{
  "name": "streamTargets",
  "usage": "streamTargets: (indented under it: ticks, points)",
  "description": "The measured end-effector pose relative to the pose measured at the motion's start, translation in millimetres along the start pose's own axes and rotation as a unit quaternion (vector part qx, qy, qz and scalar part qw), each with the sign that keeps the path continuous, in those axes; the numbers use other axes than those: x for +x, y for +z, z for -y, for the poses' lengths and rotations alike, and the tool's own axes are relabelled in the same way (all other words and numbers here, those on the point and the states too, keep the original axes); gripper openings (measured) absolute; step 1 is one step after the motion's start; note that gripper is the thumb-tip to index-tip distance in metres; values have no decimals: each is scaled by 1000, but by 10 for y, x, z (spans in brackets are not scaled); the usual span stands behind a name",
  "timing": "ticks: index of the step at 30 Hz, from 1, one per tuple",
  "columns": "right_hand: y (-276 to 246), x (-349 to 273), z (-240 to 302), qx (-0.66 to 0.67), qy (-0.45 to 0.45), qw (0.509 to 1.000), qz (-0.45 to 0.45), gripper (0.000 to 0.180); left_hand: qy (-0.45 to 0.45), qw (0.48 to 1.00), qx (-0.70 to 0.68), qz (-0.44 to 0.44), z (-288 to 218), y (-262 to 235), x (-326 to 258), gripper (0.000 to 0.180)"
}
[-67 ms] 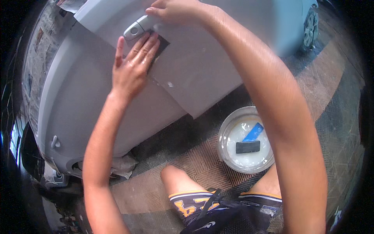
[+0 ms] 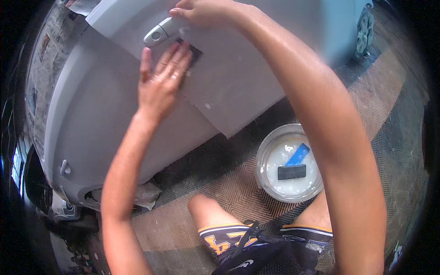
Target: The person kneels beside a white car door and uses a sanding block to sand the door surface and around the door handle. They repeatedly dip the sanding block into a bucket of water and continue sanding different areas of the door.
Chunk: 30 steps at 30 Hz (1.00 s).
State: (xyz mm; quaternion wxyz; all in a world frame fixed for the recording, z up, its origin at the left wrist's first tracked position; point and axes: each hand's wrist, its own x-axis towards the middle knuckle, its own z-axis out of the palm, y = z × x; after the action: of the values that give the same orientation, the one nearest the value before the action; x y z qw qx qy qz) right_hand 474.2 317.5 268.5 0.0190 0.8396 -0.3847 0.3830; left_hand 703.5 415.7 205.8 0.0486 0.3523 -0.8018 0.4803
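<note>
My left hand (image 2: 159, 87) lies flat against the grey car door, fingers stretched out over a dark sheet (image 2: 195, 55) that looks like sandpaper. Most of the sheet is hidden under the fingers; one dark corner sticks out on the right. Just above the fingertips is the silver door handle (image 2: 156, 35). My right hand (image 2: 206, 13) is closed around the far right end of that handle, its fingers partly out of sight behind it. The door panel (image 2: 238, 73) is matt grey and wet in places.
A round clear bucket (image 2: 263, 181) of cloudy water stands on the ribbed floor mat (image 2: 229, 183) by my knees. In it are a black block (image 2: 292, 173) and a blue strip (image 2: 298, 155). Masking paper (image 2: 42, 46) covers the car at left; a wheel (image 2: 365, 32) shows far right.
My left hand has slid a little to the right and down the door, away from the handle, with the dark sheet under it. My right hand stays at the handle.
</note>
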Motion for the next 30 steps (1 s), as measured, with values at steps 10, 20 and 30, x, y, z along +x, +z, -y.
streamTargets:
  ticks: [10, 20, 30]
  points:
    - [581, -75, -111, -156, -73, 972, -159, 54, -59, 798, -557, 224, -3383, 661, -948, 34]
    - [558, -2206, 1084, 465, -87, 877, -79, 72, -182, 779, -581, 148, -3989, 815, -1344, 35]
    - [404, -2276, 2277, 826, -187, 515, -130, 68, -169, 766, -579, 223, -3835, 720, -1273, 42]
